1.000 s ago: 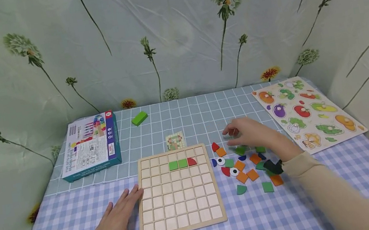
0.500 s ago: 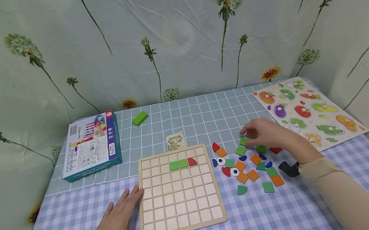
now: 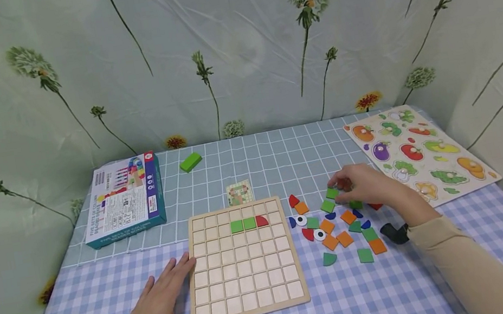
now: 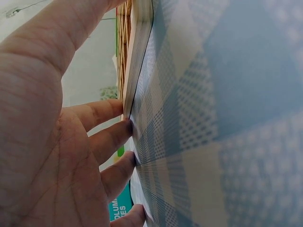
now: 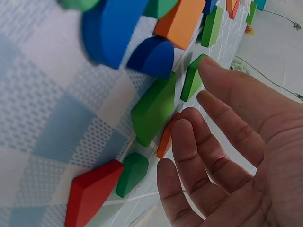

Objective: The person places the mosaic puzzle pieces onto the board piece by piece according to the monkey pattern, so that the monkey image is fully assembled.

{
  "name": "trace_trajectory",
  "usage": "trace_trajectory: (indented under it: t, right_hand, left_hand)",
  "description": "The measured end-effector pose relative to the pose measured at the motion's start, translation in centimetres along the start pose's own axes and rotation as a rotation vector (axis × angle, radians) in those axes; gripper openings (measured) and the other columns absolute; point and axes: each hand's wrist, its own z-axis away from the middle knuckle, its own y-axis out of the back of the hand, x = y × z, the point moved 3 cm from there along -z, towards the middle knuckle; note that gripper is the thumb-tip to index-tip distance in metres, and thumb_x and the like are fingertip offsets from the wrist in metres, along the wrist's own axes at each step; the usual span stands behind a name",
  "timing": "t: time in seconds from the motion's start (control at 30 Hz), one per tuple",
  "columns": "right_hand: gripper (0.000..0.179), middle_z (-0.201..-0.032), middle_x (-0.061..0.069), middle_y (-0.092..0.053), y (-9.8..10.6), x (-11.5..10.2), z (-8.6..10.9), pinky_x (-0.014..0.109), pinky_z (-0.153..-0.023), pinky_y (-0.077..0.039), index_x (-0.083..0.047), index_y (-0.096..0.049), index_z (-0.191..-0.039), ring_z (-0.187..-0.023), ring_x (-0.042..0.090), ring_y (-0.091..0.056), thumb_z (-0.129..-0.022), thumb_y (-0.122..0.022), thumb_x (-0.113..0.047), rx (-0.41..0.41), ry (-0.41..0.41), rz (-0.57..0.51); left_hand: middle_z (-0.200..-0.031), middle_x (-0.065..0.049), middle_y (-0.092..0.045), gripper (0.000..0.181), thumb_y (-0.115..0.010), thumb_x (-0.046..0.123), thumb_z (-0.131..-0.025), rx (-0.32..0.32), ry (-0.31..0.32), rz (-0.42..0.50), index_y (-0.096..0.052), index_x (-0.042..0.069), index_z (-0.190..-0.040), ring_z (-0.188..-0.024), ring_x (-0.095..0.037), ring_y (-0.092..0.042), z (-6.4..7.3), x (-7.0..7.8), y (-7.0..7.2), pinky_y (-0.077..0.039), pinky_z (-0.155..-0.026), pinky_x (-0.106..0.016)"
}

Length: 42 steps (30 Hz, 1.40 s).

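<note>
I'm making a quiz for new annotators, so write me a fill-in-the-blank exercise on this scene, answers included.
1. The left hand is at the ____ edge of the wooden grid board.
2. The two square tiles set in the board are ____.
3. Next to them, in the same row, sits a single ____ quarter-circle piece.
4. The curved, pipe-like piece by the right sleeve is ____.

Missing words: left; green; red; black.
</note>
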Motion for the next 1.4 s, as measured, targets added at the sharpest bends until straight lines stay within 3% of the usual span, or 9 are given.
trace_trajectory:
  t: [0.6,0.97,1.13,1.4]
  right_hand:
    - [0.030,-0.098,0.005,-0.071,-0.4,0.2,-0.3,0.035,-0.086,-0.057,-0.005,-0.077,-0.122,-0.089,0.019,-0.060,-0.095,-0.082,-0.017,-0.002,-0.011,-0.004]
    - [0.030,-0.096,0.005,-0.070,-0.4,0.1,-0.5,0.033,-0.083,-0.056,-0.003,-0.077,-0.121,-0.088,0.019,-0.059,-0.094,-0.082,-0.015,-0.003,0.002,-0.013]
    - [0.032,-0.097,0.006,-0.070,-0.2,-0.3,-0.6,0.033,-0.084,-0.055,-0.003,-0.076,-0.123,-0.090,0.020,-0.059,-0.094,-0.082,-0.016,0.012,-0.006,-0.035]
    - [0.029,-0.100,0.006,-0.073,-0.2,-2.3,-1.4,0.035,-0.086,-0.058,-0.004,-0.078,-0.121,-0.090,0.020,-0.061,-0.094,-0.081,-0.017,0.038,0.060,-0.018]
  left_hand:
    - [-0.175,-0.004,-0.038,0.129,-0.078,0.091,-0.063,-0.018,0.007,-0.029,-0.040,0.024,-0.166,-0.161,-0.042,-0.034,-0.1,0.0,-0.1,-0.026,-0.118,-0.084]
    - [-0.174,-0.004,-0.040,0.127,-0.080,0.089,-0.064,0.012,-0.011,-0.028,-0.042,0.023,-0.165,-0.160,-0.042,-0.036,0.0,0.0,0.0,-0.029,-0.117,-0.084]
    - [-0.174,-0.004,-0.040,0.127,-0.080,0.089,-0.064,0.010,-0.008,-0.028,-0.042,0.023,-0.165,-0.161,-0.042,-0.036,0.0,0.0,-0.1,-0.028,-0.117,-0.084]
    - [-0.174,-0.004,-0.040,0.127,-0.080,0.089,-0.064,0.010,-0.004,-0.025,-0.042,0.023,-0.165,-0.161,-0.042,-0.036,0.0,0.0,0.0,-0.028,-0.118,-0.083]
